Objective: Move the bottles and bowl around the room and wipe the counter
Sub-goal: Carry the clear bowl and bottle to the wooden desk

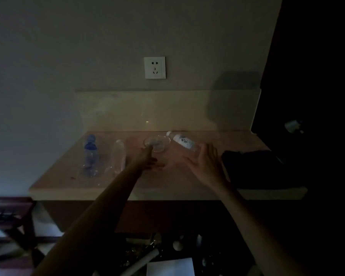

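Room: a dim room, a stone counter point(68, 182) against a grey wall, a white socket point(155, 67) above its backsplash.
Landmark: a clear glass bowl point(157, 143) sits near the back of the counter, below the socket.
Bottles: one with a blue cap point(90, 156) and a clear one point(119, 156) stand left of the bowl; a white-labelled bottle point(182, 142) lies tilted just right of it.
Cloth: a dark cloth point(251, 168) lies well right of the bowl.
Left hand point(147, 158): reaches to the bowl's near rim, fingertips at the glass; whether it grips cannot be told in the gloom.
Right hand point(205, 162): fingers spread wide, holding nothing, just beside the base of the lying bottle.
Risk: poor light and see-through glass could cause a misjudged grasp, likely sliding the bowl into the lying bottle, which could roll.
Risk: the standing bottles look light and could topple if the left forearm sweeps them.
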The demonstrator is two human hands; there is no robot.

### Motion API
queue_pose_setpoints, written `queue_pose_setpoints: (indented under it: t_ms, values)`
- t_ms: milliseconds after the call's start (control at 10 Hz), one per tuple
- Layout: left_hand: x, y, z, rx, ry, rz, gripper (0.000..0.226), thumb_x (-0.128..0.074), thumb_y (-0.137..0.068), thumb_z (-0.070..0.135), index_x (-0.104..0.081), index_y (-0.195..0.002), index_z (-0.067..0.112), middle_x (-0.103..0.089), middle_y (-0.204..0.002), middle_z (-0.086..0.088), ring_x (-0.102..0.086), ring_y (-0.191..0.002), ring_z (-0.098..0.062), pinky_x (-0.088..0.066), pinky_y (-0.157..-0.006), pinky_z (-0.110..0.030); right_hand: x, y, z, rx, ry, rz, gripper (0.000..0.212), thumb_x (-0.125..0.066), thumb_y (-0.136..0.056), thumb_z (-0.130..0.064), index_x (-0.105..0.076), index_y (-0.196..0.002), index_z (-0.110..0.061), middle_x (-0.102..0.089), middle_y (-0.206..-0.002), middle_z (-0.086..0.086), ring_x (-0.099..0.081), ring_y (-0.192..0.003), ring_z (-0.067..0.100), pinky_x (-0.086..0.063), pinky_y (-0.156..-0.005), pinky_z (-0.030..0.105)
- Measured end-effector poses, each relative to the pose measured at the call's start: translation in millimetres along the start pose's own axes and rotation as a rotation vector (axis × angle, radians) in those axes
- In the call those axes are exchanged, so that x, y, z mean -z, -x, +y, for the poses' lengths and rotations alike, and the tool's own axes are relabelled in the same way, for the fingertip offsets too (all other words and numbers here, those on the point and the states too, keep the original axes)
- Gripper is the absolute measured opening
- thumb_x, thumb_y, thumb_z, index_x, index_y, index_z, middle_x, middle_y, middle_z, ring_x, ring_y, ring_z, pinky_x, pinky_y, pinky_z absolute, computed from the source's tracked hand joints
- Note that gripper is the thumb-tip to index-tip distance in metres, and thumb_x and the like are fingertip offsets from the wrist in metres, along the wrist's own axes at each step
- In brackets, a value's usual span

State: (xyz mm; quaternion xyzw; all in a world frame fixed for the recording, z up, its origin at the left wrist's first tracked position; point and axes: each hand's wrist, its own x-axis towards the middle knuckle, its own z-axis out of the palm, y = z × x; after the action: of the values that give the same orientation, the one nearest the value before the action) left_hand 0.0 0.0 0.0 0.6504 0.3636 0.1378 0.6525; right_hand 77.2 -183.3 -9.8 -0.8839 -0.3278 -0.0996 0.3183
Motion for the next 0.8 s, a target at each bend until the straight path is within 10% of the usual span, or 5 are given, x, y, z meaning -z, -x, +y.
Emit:
queue_pose_setpoints:
  t_ms: [500,700,800]
  values:
    - [7.8,-89.8,8.3,0.05,0.122,-0.098,0.054,-0.017,-0.106,0.037,-0.051,-0.131,0.003,-0.062,-0.103,-0.026,-0.069,-0.046,-0.022,-0.057,-0.044,-0.028,-65.0,-120.9,3.2,-0.046,0.415,-0.215,0.069,-0.048,-0.09,-0.058,-0.036,-0.138,-0.011,-0.042,-0.142,0.01,-0.041,-0.129,0.028,-0.034,-0.1,0.04]
    - [7.0,-91.5,5.6,0.074,0.229,-0.081,0.064,-0.016,-0.104,0.043,-0.048,-0.131,-0.006,-0.069,-0.074,-0.02,-0.069,-0.06,-0.032,-0.057,-0.074,-0.042,-62.2,-124.9,12.9,-0.101,0.328,-0.235,0.075,-0.051,-0.087,-0.062,-0.036,-0.14,-0.011,-0.046,-0.141,0.011,-0.046,-0.125,0.029,-0.036,-0.1,0.041]
    - [8.6,-82.1,9.0,-0.008,0.128,0.06,0.044,-0.027,-0.104,0.029,-0.047,-0.127,-0.003,-0.069,-0.1,-0.024,-0.07,-0.068,-0.03,-0.06,-0.061,-0.034,-58.9,-121.0,14.6,-0.109,0.22,-0.194,0.07,-0.053,-0.087,-0.06,-0.039,-0.136,-0.013,-0.049,-0.138,0.011,-0.051,-0.12,0.031,-0.041,-0.095,0.04]
